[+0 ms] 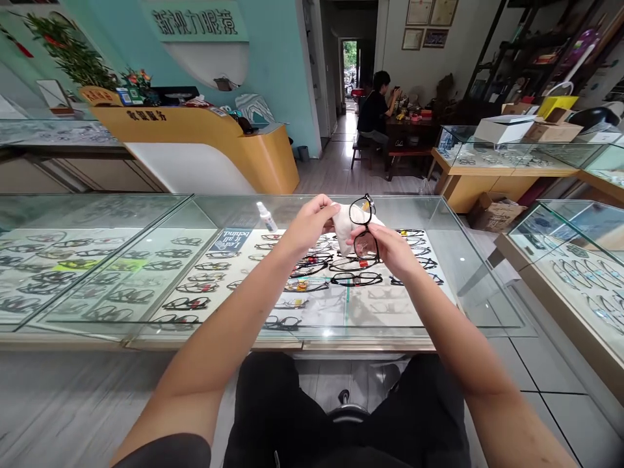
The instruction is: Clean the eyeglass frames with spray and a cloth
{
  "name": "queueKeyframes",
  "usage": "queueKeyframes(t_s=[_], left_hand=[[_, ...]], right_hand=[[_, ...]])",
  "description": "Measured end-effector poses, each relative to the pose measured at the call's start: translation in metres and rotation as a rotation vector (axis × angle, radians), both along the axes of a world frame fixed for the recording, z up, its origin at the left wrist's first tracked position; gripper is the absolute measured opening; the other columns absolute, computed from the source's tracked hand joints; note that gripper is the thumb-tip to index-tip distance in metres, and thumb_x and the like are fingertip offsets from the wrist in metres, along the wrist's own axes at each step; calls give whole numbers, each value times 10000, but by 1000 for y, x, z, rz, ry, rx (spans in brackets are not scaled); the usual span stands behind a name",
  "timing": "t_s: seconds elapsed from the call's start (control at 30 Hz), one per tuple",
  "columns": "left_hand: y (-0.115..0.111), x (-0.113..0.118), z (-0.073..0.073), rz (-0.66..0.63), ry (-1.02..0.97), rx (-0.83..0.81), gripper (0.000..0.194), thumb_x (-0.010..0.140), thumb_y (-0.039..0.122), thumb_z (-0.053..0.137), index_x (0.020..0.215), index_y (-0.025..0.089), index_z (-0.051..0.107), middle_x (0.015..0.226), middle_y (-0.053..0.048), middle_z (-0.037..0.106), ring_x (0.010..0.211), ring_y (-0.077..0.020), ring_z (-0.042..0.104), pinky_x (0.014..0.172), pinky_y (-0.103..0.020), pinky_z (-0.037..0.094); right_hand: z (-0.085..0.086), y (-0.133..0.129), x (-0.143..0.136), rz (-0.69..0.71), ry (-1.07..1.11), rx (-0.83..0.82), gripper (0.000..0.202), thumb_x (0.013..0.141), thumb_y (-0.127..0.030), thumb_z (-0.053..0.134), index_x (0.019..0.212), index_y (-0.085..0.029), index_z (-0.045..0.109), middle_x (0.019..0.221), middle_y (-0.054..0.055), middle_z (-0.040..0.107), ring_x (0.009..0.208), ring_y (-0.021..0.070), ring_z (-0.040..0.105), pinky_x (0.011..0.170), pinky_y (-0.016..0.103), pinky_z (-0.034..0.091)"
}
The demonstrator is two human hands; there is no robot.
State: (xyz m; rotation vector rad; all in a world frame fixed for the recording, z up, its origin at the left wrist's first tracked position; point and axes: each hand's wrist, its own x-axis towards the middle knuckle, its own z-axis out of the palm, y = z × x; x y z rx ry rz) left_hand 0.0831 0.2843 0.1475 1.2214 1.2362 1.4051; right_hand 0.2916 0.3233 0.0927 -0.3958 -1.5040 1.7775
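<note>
Above the glass display case [312, 331], my left hand [312, 224] pinches a white cloth [344, 229] between thumb and fingers. My right hand [390, 247] grips black-framed glasses [365, 224] near their bridge, and the frame stands upright on end, one lens above the other. The cloth lies beside the glasses on their left, partly behind them; whether it touches a lens cannot be made out. Beneath both hands, rows of glasses [355, 279] rest inside the case. A white spray bottle [266, 216] is to the left of my left hand.
A blue printed card [230, 240] lies among the frames at left. Another display case [570, 260] is on the right. Beyond are a wooden counter [273, 156], a seated person [374, 110] at a table, and a case with boxes [504, 128] on it.
</note>
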Motion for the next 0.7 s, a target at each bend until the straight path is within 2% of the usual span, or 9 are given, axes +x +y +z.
queueKeyframes(t_s=[0.1,0.2,0.3,0.37,0.43,0.5,0.57,0.63,0.7], left_hand=[[4,2,-7,-48,16,85,460,792,477,871,798,212,494,755,35,583,706,-120,562,689,-257,522],[6,2,-17,-134,-25,180,450,835,543,856,855,212,552,802,25,581,713,-125,568,672,-257,519],[5,3,-30,-233,-113,248,430,906,612,770,1075,233,657,900,-4,634,674,-142,605,608,-278,504],[3,4,-38,-253,-146,261,430,964,606,694,1210,254,681,889,-12,657,599,-148,595,579,-301,500],[2,5,-43,-228,-178,282,428,992,575,658,1288,267,681,918,-29,699,589,-157,607,588,-317,514],[1,6,-46,-172,-228,328,483,972,542,694,1385,299,635,1118,-61,750,692,-177,672,623,-323,540],[0,6,-45,-119,-266,361,596,925,517,765,1453,334,557,1333,-79,727,825,-196,718,671,-321,563],[-2,7,-44,-82,-272,362,669,877,494,833,1444,336,515,1366,-87,716,899,-205,733,722,-319,576],[-4,7,-41,-49,-261,354,670,843,453,876,1391,314,516,1283,-84,736,915,-201,737,768,-315,580]], right_hand=[[-4,2,-3,-44,-8,-40,461,916,-643,780,1011,-195,830,966,77,820,778,180,655,754,319,506],[-9,2,-6,-31,-30,-55,483,922,-663,771,1026,-196,829,970,75,815,796,181,665,749,312,507],[-10,-3,-8,10,-64,-45,482,959,-655,736,1049,-190,823,981,79,810,792,174,658,672,284,468],[-10,-7,-9,34,-64,-29,465,990,-632,711,1051,-185,822,984,81,810,796,166,659,685,276,476],[-8,-11,-9,40,-48,-29,443,1012,-606,696,1056,-184,821,1012,83,810,813,164,670,735,282,507],[-6,-14,-8,33,-38,-41,430,1024,-592,686,1066,-185,819,1033,87,810,826,170,678,756,291,525],[-4,-16,-7,13,-37,-37,422,1039,-584,669,1082,-191,816,1039,87,811,823,173,675,744,296,521],[-3,-16,-5,-2,-42,-6,403,1058,-567,649,1096,-201,813,1050,80,809,809,169,665,729,299,503],[-3,-16,-3,-17,-46,20,383,1070,-551,637,1101,-211,810,1051,71,803,807,170,659,716,304,485]])
